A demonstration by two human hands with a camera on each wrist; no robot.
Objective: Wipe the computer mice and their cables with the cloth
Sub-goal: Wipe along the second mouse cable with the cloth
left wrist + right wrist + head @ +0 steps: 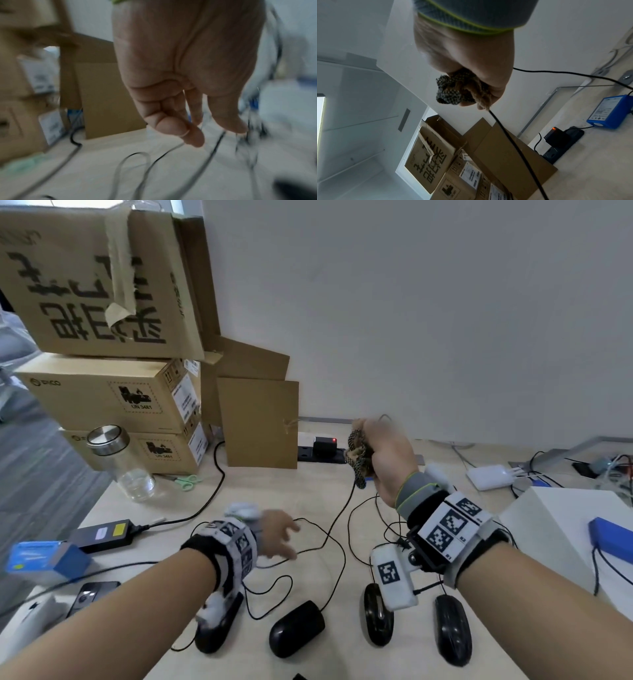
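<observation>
Cloth bunched in right hand hides gripped cable

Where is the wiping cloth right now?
The checkered brown-and-black cloth is bunched in the right hand, raised above the pale desk in front of the black power strip, with a thin black mouse cable running from the grip.

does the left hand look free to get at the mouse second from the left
Probably yes. The left hand hovers open and holds nothing, above loose cables, and that mouse lies uncovered on the table nearer the person, with nothing between them.
</observation>
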